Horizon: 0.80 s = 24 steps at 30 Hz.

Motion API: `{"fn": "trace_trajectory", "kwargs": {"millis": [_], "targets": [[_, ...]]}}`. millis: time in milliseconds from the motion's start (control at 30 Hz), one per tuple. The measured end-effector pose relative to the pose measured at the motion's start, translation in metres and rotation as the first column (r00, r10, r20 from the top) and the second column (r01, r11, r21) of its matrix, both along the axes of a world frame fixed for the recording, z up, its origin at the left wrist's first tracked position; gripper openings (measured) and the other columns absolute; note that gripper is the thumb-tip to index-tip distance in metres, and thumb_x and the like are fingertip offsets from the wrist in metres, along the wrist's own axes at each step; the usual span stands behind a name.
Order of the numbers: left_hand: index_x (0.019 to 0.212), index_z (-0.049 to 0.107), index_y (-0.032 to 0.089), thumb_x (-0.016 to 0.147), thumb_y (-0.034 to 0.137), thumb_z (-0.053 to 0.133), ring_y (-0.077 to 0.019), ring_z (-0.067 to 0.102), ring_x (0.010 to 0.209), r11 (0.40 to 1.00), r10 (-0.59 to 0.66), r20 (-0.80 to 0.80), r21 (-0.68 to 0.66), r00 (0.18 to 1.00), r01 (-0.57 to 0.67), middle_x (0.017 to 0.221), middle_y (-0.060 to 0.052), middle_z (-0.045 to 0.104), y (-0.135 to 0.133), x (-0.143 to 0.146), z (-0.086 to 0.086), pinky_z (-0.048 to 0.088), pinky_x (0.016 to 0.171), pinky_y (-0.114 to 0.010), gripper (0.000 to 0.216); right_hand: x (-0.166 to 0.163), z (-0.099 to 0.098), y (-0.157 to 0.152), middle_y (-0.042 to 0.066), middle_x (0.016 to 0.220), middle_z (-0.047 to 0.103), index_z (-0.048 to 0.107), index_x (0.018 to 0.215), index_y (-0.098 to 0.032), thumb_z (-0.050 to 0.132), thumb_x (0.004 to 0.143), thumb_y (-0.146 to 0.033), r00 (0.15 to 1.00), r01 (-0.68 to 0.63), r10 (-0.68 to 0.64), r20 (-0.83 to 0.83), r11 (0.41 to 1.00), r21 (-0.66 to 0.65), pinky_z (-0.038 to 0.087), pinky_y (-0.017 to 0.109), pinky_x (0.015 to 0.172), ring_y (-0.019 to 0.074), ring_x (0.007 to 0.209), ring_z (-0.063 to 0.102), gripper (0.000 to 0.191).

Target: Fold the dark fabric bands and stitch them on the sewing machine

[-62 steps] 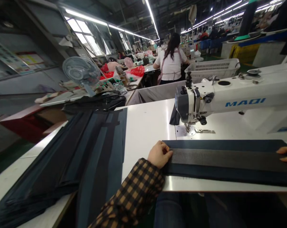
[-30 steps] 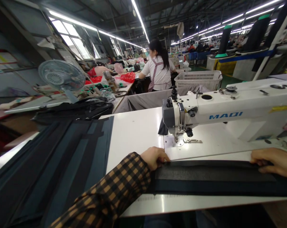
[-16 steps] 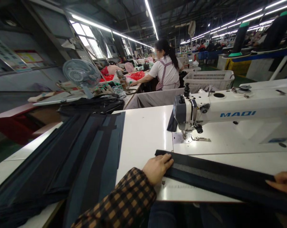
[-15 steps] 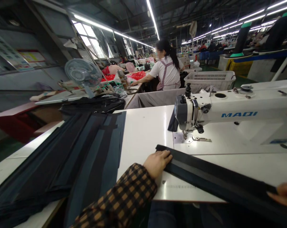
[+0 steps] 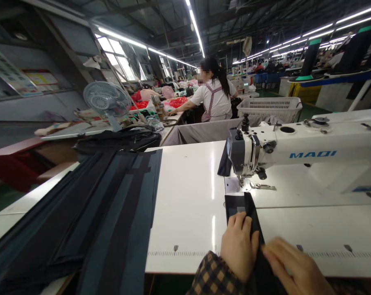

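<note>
Black fabric strip (image 5: pixel 253 215) has swung round, bringing its end near the needle plate (image 5: pixel 233 185), right of centre; left hand (image 5: pixel 239 246) presses it, unclenched; right hand (image 5: pixel 296 264) blurred, grip unclear.

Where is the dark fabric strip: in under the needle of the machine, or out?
Out. The dark strip ends short of the needle; bare metal plate shows between them.

The dark cloth strip (image 5: pixel 249 209) swung from its 9-to-3 o'clock lie to roughly 11-to-5, its far end nearing the needle plate (image 5: pixel 233 185). The left hand (image 5: pixel 239 246) shifted toward 4 o'clock; the right hand (image 5: pixel 294 266) came in toward 9, close beside it.
</note>
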<state>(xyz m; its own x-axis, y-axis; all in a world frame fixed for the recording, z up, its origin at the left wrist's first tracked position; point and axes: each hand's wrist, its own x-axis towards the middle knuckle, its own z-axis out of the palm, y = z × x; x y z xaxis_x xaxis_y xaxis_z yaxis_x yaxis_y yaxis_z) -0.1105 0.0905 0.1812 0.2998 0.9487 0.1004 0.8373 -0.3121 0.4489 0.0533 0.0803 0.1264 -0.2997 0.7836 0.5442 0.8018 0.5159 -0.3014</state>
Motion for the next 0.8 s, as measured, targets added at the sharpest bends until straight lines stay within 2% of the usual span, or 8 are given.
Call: {"fn": "trace_trajectory", "kwargs": {"millis": [100, 200, 400, 533, 667, 800], "targets": [[0.097, 0.050, 0.023, 0.080, 0.020, 0.043, -0.0213, 0.047, 0.098, 0.996, 0.082, 0.061, -0.049, 0.995, -0.079, 0.102, -0.002, 0.055, 0.004, 0.004, 0.001, 0.046, 0.078, -0.034, 0.019, -0.013, 0.003, 0.012, 0.008, 0.126, 0.044, 0.041, 0.126, -0.017, 0.032, 0.090, -0.027, 0.992, -0.050, 0.060, 0.110, 0.995, -0.087, 0.042, 0.037, 0.095, 0.0219, 0.117, 0.040, 0.038], [0.096, 0.048, 0.025, 0.079, 0.020, 0.043, -0.0201, 0.050, 0.089, 0.978, 0.203, 0.117, -0.079, 0.972, -0.195, 0.089, -0.001, 0.057, 0.012, 0.005, 0.001, 0.045, 0.070, -0.033, 0.018, -0.019, 0.001, 0.026, 0.009, 0.136, 0.032, 0.030, 0.132, -0.010, 0.031, 0.089, -0.025, 0.980, -0.084, 0.102, 0.170, 0.990, -0.109, 0.037, 0.040, 0.099, 0.0223, 0.125, 0.028, 0.045], [0.096, 0.045, 0.024, 0.078, 0.018, 0.042, -0.0166, 0.054, 0.075, 0.940, 0.331, 0.175, -0.151, 0.927, -0.307, 0.078, 0.000, 0.056, 0.024, 0.008, -0.005, 0.041, 0.065, -0.030, 0.019, -0.022, 0.002, 0.028, 0.007, 0.139, 0.025, 0.027, 0.133, -0.012, 0.033, 0.089, -0.026, 0.967, -0.071, 0.105, 0.232, 0.986, -0.151, 0.037, 0.040, 0.099, 0.0224, 0.126, 0.024, 0.047], [0.091, 0.044, 0.023, 0.077, 0.017, 0.041, -0.0163, 0.055, 0.072, 0.927, 0.363, 0.195, -0.180, 0.911, -0.330, 0.073, 0.000, 0.055, 0.026, 0.008, -0.008, 0.041, 0.064, -0.029, 0.016, -0.022, 0.008, 0.031, 0.007, 0.139, 0.023, 0.028, 0.133, -0.012, 0.034, 0.089, -0.027, 0.950, -0.088, 0.130, 0.283, 0.984, -0.154, 0.037, 0.039, 0.099, 0.0224, 0.126, 0.023, 0.047], [0.088, 0.044, 0.023, 0.076, 0.016, 0.042, -0.0154, 0.055, 0.071, 0.923, 0.373, 0.208, -0.179, 0.904, -0.340, 0.072, 0.001, 0.055, 0.029, 0.009, -0.009, 0.042, 0.066, -0.029, 0.013, -0.023, 0.010, 0.034, 0.008, 0.139, 0.024, 0.027, 0.133, -0.012, 0.034, 0.088, -0.025, 0.954, -0.115, 0.151, 0.258, 0.982, -0.150, 0.037, 0.040, 0.099, 0.0229, 0.126, 0.023, 0.047], [0.084, 0.048, 0.022, 0.078, 0.016, 0.042, -0.0161, 0.054, 0.074, 0.946, 0.318, 0.219, -0.138, 0.922, -0.293, 0.075, -0.001, 0.055, 0.028, 0.008, -0.008, 0.043, 0.067, -0.030, 0.010, -0.023, 0.009, 0.035, 0.010, 0.137, 0.027, 0.029, 0.133, -0.010, 0.033, 0.088, -0.025, 0.954, -0.106, 0.141, 0.264, 0.984, -0.144, 0.038, 0.039, 0.098, 0.0223, 0.126, 0.025, 0.047]]}}
